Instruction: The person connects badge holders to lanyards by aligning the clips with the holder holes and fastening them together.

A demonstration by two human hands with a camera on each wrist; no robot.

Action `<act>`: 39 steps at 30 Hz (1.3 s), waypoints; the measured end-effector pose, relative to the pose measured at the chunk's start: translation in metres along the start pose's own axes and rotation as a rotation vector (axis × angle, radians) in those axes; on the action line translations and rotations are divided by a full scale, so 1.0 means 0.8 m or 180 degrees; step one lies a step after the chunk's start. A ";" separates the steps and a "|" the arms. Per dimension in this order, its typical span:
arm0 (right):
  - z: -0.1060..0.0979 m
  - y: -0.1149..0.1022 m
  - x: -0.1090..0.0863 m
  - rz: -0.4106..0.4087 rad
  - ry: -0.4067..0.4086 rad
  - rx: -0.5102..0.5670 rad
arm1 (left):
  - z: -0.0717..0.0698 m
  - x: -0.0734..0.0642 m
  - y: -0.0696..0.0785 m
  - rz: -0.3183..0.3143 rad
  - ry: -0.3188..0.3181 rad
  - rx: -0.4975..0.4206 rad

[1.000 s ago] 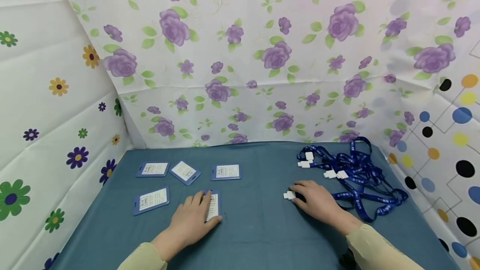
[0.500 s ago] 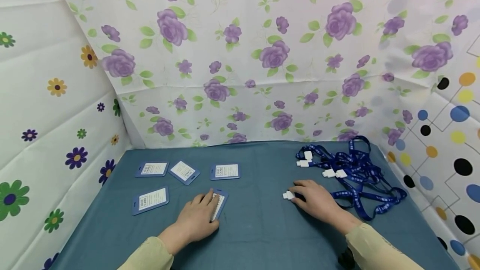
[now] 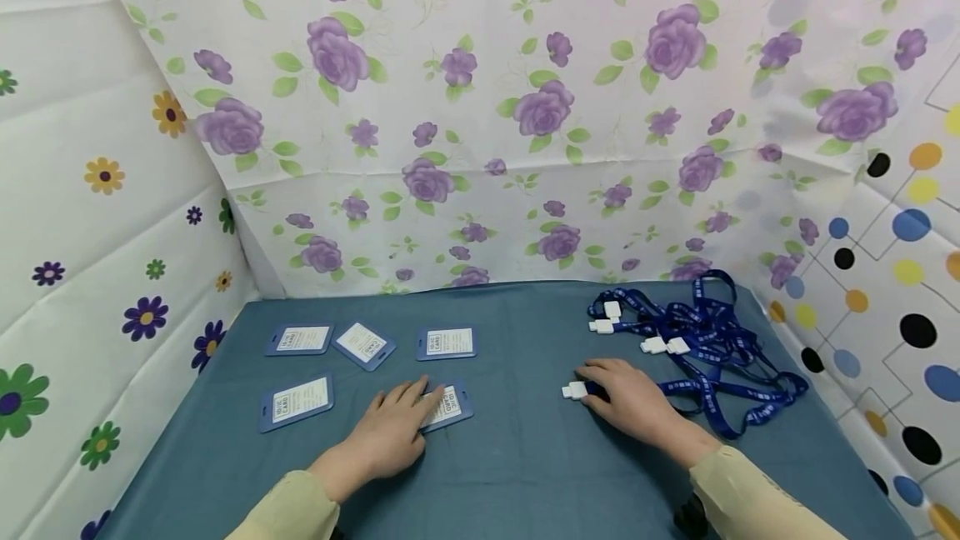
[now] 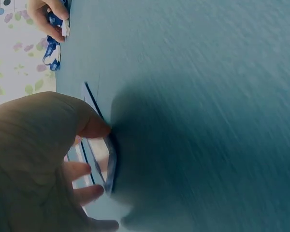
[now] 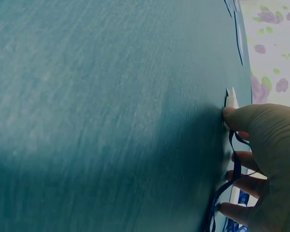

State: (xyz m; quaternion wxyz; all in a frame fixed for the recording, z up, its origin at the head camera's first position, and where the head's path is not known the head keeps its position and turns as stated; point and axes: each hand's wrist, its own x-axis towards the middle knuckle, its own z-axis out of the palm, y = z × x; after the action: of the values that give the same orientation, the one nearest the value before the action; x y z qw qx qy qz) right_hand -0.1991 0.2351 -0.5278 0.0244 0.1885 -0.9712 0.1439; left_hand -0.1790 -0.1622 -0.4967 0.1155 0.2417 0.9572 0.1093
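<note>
Between fingers of the left hand [image 3: 381, 437], a badge [image 3: 452, 407] is held; the right hand [image 3: 628, 405] pinches a white clip [image 3: 574, 390]. Aligning seems the step; next calls for bringing both together.

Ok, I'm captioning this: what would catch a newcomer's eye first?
Probably the purple-rose backdrop across the back. Next, the tangled blue lanyards at right on the tablecloth, one held by the right hand. Left of centre, the left hand touches one of five ID card holders.

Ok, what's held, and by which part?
Right hand pinches a blue lanyard behind its white clip; left hand touches the left end of an ID card, grip unclear.
</note>
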 end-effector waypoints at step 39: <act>0.017 -0.019 0.006 0.0176 0.0012 0.0736 | 0.016 0.026 0.013 -0.0282 0.0268 -0.0377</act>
State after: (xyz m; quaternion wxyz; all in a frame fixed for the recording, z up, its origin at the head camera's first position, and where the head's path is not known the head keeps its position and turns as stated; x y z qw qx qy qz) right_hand -0.1979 0.2162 -0.5359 0.0003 0.1629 -0.9529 0.2559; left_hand -0.1888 -0.1413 -0.5093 0.0939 0.1871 0.9628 0.1706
